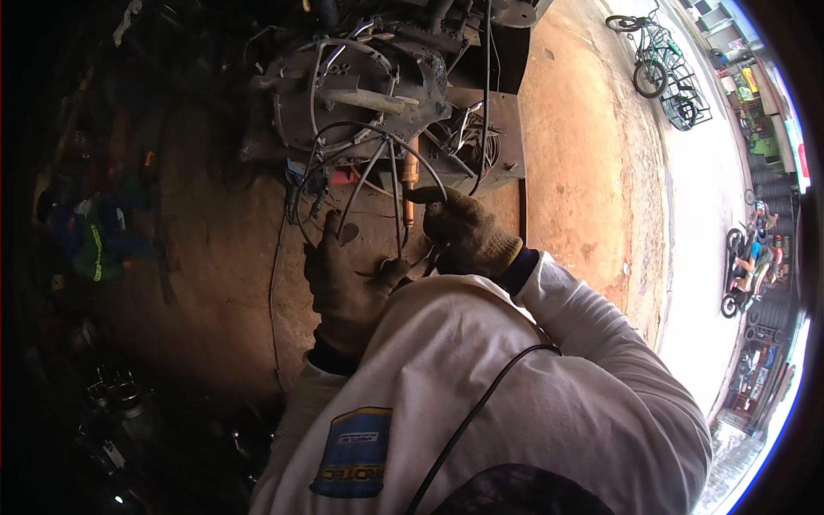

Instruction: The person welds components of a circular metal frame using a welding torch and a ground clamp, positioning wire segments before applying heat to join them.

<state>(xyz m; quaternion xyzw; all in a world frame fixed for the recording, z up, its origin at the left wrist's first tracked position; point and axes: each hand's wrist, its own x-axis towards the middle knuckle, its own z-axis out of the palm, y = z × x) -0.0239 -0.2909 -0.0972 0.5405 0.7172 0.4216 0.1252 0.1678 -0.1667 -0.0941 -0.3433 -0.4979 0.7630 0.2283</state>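
My right hand [468, 230], in a dark brown knitted glove, has its fingers curled around the side of a thin wire frame [367, 124]. This frame has a round hoop and straight rods that meet near the top. An orange tube-shaped handle [410, 167] stands by my right fingertips, partly behind them. My left hand [348, 287], also gloved, is at the lower ends of the rods, its thumb apart from the fingers. Its grip looks loose, with the contact partly hidden. Just beyond my hands is a dark metal assembly with a round plate [296, 112].
A blue tool [313, 184] lies left of the frame. Coiled wire [481, 150] rests on a metal stand at right. A cable [275, 300] runs over the brown floor. Parked cycles [669, 69] and a person by a motorbike [755, 266] are outside at right.
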